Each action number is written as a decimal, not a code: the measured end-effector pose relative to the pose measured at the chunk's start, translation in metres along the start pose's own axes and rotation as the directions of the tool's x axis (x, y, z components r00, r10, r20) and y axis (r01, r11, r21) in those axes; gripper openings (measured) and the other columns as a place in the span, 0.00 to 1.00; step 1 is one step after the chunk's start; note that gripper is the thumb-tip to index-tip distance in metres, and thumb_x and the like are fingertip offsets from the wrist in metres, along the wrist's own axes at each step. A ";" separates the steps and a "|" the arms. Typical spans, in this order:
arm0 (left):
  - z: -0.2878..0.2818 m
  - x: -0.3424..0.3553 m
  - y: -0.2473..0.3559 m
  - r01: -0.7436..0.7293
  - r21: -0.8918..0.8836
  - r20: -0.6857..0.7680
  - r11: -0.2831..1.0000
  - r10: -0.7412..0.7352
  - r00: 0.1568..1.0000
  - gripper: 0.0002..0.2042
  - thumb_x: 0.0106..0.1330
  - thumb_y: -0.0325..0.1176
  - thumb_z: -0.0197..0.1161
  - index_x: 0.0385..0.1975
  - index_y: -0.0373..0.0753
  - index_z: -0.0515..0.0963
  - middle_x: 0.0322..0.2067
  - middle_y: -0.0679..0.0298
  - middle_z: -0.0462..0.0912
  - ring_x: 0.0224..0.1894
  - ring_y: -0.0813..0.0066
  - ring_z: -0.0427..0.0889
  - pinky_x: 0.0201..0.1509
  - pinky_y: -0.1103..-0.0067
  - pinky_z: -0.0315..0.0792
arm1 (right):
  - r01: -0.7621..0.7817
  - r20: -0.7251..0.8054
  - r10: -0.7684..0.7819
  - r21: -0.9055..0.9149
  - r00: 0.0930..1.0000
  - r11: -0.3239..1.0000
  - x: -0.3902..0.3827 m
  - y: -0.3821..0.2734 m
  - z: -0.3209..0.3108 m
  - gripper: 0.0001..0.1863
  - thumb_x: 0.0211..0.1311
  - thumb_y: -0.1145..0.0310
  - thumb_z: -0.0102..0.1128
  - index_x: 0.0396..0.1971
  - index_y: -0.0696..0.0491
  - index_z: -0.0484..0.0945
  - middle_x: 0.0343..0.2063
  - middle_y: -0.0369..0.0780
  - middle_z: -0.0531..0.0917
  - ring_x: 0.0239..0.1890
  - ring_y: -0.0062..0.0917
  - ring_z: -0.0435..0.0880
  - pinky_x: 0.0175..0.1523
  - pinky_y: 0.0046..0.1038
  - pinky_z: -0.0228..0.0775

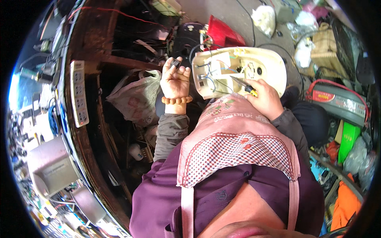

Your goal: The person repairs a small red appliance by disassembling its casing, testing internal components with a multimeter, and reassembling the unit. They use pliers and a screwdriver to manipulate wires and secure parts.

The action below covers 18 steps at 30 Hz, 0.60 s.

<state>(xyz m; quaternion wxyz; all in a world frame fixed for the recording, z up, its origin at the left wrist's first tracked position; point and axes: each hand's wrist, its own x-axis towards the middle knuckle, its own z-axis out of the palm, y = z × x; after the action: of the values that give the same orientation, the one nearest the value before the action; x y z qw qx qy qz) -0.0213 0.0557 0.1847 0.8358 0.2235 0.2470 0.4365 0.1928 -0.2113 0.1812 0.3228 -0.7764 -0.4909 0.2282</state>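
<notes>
While the wooden bench (89,47) runs along the outer side of your left hand (175,81), the cream shell (276,71) lies between your two grips, just beyond your right hand (265,98) and a little to the right of your left. It rests hollow side up at the far edge of your apron (238,123), so uncovering it counts as done; its inside is bare to view, and nothing covers it yet. The plastic bag (133,95) hangs to the left of your left wrist, and the power strip (79,93) lies farther left on the bench.

Your right fingers are wrapped around the handles of the pliers (251,90), whose tips point leftward over the shell; you cannot tell from here whether they bite on anything. Thin wires (206,75) cross the shell's left part, ahead of the pliers and to the right of your left hand. They look loose, so the wiring seems unfinished.

Smallest is the black part (176,63), pinched between your left thumb and fingertips, palm upward, apart from the shell. Whether it is removed or awaiting fitting cannot be told; the work appears midway.
</notes>
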 end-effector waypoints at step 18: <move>0.015 -0.040 0.053 0.077 -0.219 0.305 0.973 -0.007 0.952 0.22 0.82 0.51 0.49 0.52 0.36 0.79 0.46 0.56 0.87 0.35 0.66 0.79 0.44 0.68 0.75 | -0.156 -0.418 0.179 0.088 0.891 0.984 -0.022 0.036 0.024 0.34 0.58 0.70 0.73 0.66 0.59 0.74 0.57 0.54 0.83 0.60 0.46 0.82 0.64 0.38 0.73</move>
<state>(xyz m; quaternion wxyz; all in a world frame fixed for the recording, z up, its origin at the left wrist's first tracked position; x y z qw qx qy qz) -0.0649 0.0477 0.2363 0.8928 0.1848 0.0693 0.4049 0.1894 -0.2360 0.1398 0.4209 -0.8381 -0.3342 0.0935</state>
